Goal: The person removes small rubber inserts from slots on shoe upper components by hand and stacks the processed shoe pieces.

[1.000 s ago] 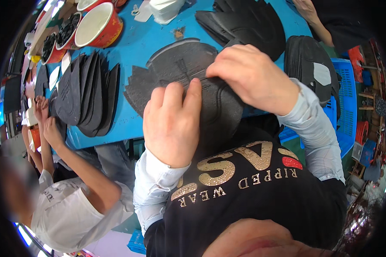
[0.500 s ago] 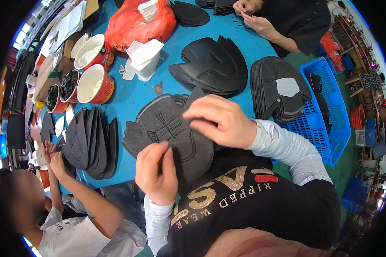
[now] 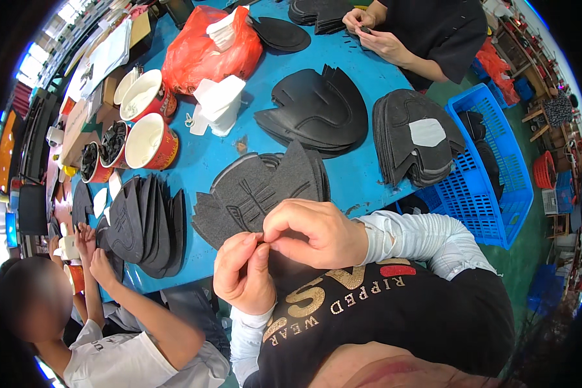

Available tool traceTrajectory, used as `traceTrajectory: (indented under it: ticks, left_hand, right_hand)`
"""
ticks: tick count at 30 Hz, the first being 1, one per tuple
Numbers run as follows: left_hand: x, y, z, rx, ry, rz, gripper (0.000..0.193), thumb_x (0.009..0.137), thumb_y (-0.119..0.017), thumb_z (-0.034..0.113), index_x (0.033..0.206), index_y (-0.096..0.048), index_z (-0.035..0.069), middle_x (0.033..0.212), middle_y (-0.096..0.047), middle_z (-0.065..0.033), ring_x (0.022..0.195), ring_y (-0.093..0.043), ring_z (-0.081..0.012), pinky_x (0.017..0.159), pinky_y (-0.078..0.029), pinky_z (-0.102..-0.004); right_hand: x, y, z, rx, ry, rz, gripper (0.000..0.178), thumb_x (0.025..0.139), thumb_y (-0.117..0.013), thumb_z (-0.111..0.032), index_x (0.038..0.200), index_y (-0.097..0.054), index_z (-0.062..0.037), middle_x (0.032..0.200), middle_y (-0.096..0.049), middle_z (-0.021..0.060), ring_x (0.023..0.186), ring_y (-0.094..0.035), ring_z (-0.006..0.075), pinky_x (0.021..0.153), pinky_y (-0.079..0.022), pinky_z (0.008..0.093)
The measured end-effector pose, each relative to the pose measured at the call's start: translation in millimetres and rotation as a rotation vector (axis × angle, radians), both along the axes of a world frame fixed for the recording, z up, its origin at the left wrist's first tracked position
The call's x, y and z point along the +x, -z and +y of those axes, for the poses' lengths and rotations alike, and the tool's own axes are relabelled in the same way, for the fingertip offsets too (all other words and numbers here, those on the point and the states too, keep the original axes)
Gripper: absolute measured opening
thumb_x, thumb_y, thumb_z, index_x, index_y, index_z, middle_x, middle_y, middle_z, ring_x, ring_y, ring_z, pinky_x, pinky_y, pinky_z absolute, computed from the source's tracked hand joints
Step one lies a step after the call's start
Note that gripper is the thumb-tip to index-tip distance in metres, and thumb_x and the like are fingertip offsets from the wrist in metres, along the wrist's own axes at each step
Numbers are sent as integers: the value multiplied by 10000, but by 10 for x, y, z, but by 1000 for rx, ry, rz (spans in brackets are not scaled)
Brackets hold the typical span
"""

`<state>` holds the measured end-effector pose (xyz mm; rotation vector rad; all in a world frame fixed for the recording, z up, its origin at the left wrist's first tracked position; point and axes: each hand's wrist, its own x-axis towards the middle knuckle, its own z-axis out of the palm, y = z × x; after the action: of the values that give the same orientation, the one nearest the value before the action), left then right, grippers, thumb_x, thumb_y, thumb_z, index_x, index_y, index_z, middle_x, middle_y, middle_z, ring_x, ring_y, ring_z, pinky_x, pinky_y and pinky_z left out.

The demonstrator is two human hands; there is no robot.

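My left hand (image 3: 244,275) and my right hand (image 3: 317,234) meet fingertip to fingertip, both pinched closed. Whatever lies between the fingertips is too small or too hidden to make out. Beneath them, on the table's near edge, is a stack of black molded foam pads (image 3: 239,187) with notched edges; the top one has slots and grooved lines. My right hand covers part of this stack. Just beyond sits another stack of smooth black pads (image 3: 320,110).
The blue table (image 3: 200,155) also holds pad stacks at left (image 3: 145,226) and right (image 3: 414,136), white plastic pieces (image 3: 220,107), a red bag (image 3: 197,58) and red-and-white tubs (image 3: 150,142). A blue crate (image 3: 491,207) stands at right. Two co-workers (image 3: 119,284) (image 3: 427,39) work at the table.
My right hand has come down and left from over the top pad to meet my left hand. My left fingertips have moved slightly right. The view has shifted a little.
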<state>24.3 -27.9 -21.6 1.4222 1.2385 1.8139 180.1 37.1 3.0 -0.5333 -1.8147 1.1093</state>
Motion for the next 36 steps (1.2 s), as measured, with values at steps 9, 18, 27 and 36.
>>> traceTrajectory:
  ticks: [9,18,27,36]
  left_hand:
    - [0,18,52,111,-2,89,228,869,-696,-72,1085,-677,-2,1020,-672,-155,908,-640,-214,830,-524,-316]
    - [-50,-19,88,174,69,215,280,920,-682,41,1188,-623,-18,1021,-669,-156,946,-631,-259,858,-499,-372]
    - [-228,-144,121,154,117,436,361,739,-706,-144,1062,-653,7,933,-685,-122,799,-641,-287,742,-520,-368]
    - [-423,-68,148,20,-132,710,333,784,-622,-161,1081,-678,-21,912,-630,-130,809,-593,-238,735,-478,-323]
  right_hand:
    - [-6,-9,-21,-175,-21,19,201,886,-674,-18,1024,-527,-22,889,-627,91,815,-657,176,720,-520,313]
    - [-12,-7,25,-517,-221,148,213,954,-655,-66,1079,-486,-32,918,-592,31,856,-601,93,761,-497,262]
    - [61,-49,41,-695,-314,70,183,962,-624,-24,1076,-483,-53,965,-560,2,878,-546,58,778,-467,230]
    - [242,-64,628,316,178,-497,150,850,-669,-18,988,-613,-38,913,-648,105,862,-635,338,767,-516,400]
